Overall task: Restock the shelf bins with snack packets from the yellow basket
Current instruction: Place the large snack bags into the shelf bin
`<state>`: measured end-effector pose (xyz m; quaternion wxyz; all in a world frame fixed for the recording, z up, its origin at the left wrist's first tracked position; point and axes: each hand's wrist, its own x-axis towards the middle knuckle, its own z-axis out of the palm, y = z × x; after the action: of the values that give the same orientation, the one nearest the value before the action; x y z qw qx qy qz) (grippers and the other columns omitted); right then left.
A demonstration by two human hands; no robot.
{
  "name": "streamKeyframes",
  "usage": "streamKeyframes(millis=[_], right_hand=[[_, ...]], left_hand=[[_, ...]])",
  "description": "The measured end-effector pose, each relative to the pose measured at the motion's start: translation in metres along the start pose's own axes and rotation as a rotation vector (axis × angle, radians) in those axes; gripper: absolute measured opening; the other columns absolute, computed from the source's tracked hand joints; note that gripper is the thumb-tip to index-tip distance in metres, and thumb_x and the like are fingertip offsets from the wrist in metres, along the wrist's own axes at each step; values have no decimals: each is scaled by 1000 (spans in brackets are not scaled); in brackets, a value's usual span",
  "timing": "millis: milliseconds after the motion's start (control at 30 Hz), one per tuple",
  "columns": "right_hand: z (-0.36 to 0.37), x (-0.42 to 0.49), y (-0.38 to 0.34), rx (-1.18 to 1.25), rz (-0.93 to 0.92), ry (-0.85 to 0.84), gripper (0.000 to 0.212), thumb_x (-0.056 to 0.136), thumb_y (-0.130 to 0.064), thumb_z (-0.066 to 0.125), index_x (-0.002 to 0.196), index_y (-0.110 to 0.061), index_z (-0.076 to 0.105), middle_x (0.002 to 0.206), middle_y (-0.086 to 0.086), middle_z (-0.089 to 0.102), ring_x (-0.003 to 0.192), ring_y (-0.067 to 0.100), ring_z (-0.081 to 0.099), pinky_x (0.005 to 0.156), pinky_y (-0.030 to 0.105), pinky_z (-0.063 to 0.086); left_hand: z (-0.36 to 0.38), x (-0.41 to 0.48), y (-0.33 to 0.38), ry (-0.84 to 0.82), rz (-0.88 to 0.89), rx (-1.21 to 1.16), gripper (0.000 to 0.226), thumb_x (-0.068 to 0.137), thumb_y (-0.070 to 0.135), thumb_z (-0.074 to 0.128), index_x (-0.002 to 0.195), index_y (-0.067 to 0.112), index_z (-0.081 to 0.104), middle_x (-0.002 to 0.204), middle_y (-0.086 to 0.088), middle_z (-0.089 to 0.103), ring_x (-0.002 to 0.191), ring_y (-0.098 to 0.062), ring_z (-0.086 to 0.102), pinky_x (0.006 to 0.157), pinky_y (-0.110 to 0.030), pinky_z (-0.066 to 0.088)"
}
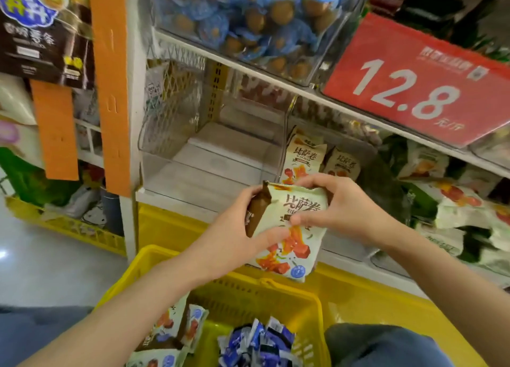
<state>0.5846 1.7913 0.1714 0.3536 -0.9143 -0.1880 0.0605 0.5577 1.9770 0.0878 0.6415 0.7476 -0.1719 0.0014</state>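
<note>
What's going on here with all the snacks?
A person is stocking shop shelves. The left hand and right hand together hold a bunch of cream snack packets above the yellow basket. More packets lie in the basket. Just ahead, a clear bin looks bare, and matching packets stand right next to it.

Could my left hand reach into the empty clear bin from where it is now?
Probably yes: the empty clear bin opens toward the left hand with nothing between, though that hand and the right hand both grip the pizza-roll packet.
</note>
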Motion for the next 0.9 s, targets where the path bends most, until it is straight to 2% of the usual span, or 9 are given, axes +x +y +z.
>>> streamKeyframes(millis=[100, 167, 267, 333, 467, 533, 600, 767, 900], right_hand=[[-22, -9, 11, -14, 14, 234, 56, 41, -55, 75, 91, -37, 58, 88, -14, 67, 75, -4, 67, 56, 13, 53], [-38, -11, 23, -85, 25, 435, 53, 47, -52, 76, 94, -35, 57, 87, -17, 64, 72, -8, 65, 53, 8, 50], [-58, -8, 45, -305, 30, 651, 52, 58, -44, 80, 103, -31, 56, 94, -15, 60, 77, -4, 63, 61, 12, 51], [-68, 1, 61, -395, 66, 704, 56, 62, -43, 81, 110, -27, 57, 103, -8, 61, 87, 7, 62, 70, 25, 53], [-73, 34, 92, -497, 201, 693, 65, 65, -45, 79, 119, -16, 57, 115, 7, 64, 98, 22, 63, 77, 34, 54], [-71, 52, 107, -526, 223, 661, 62, 68, -45, 78, 117, -13, 58, 114, 10, 66, 96, 24, 64, 77, 34, 54], [-73, 69, 120, -491, 273, 676, 56, 70, -43, 77, 115, -15, 58, 113, 10, 67, 91, 22, 64, 70, 25, 49], [-86, 92, 150, -489, 378, 696, 63, 73, -43, 74, 125, -14, 53, 123, 11, 61, 106, 28, 61, 78, 26, 43], [-92, 99, 165, -512, 456, 481, 66, 73, -37, 76, 127, -14, 49, 126, 12, 59, 111, 30, 58, 91, 37, 47]], left_hand=[[2, 18, 7, 28, 138, 111, 49, 80, 63, 49, 125, 48, 36, 114, 35, 50, 105, 13, 50, 83, -12, 46], [-2, 38, 2, 147, 264, 395, 51, 89, 52, 41, 135, 31, 36, 129, 18, 48, 118, 1, 45, 97, -22, 38], [-10, 64, -20, 156, 276, 918, 43, 96, 44, 34, 129, 20, 46, 129, 2, 54, 115, -14, 50, 95, -30, 35], [-11, 72, -36, 127, 300, 1123, 38, 97, 42, 30, 111, 21, 57, 110, 1, 64, 98, -16, 56, 85, -29, 36], [-9, 75, -49, 250, 414, 1143, 36, 93, 36, 34, 80, 17, 62, 75, 1, 64, 70, -18, 57, 70, -31, 39], [-7, 77, -53, 313, 465, 1101, 35, 91, 35, 37, 76, 16, 62, 71, 1, 63, 66, -18, 56, 68, -30, 39], [-6, 80, -58, 347, 492, 1071, 36, 91, 35, 39, 75, 14, 63, 69, 0, 63, 65, -18, 56, 66, -30, 38], [-1, 87, -62, 471, 484, 1089, 35, 90, 25, 43, 65, 11, 64, 61, -3, 63, 56, -21, 55, 60, -29, 39], [1, 90, -70, 527, 528, 1064, 36, 90, 23, 43, 66, 10, 65, 61, -3, 62, 57, -20, 54, 60, -30, 36]])
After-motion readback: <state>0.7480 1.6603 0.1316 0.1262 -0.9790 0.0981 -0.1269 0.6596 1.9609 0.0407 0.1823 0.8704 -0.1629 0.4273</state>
